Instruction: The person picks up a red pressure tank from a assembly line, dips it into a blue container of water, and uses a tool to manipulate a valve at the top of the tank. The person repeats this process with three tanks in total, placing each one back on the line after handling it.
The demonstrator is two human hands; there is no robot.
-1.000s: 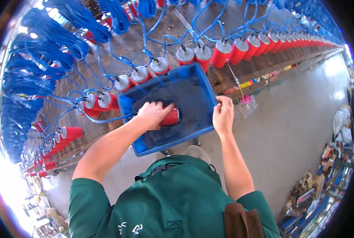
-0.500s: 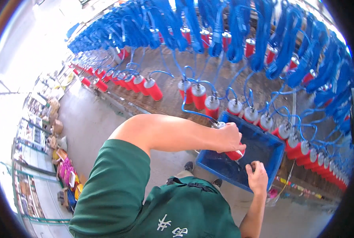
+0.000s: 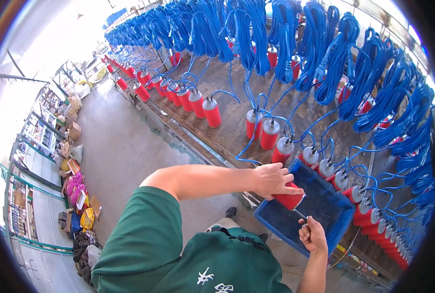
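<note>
My left hand [image 3: 272,180] is closed around a red cylinder [image 3: 289,199], holding it tilted above a blue plastic tray [image 3: 272,220]. The cylinder's cap end is hidden behind the hand; its lower end points toward my right hand. My right hand [image 3: 313,234] pinches a thin metal rod [image 3: 300,214] that reaches to that lower end. Whether the rod goes into the cylinder or only touches it, I cannot tell. Next to the tray, a grey-capped red cylinder [image 3: 282,150] stands on the workbench [image 3: 232,141] with a blue cable on top.
Rows of similar red cylinders [image 3: 211,112] line the bench edge on both sides. Looped blue cables [image 3: 320,49] hang in bundles over the bench, trailing leads to the cylinders. On the left, bags and boxes [image 3: 75,131] lie beside shelving [image 3: 32,151] across the floor.
My right hand has gone from loosely curled over the tray to pinching a rod at the cylinder's end. The left hand keeps hold of the cylinder; the view has shifted.
</note>
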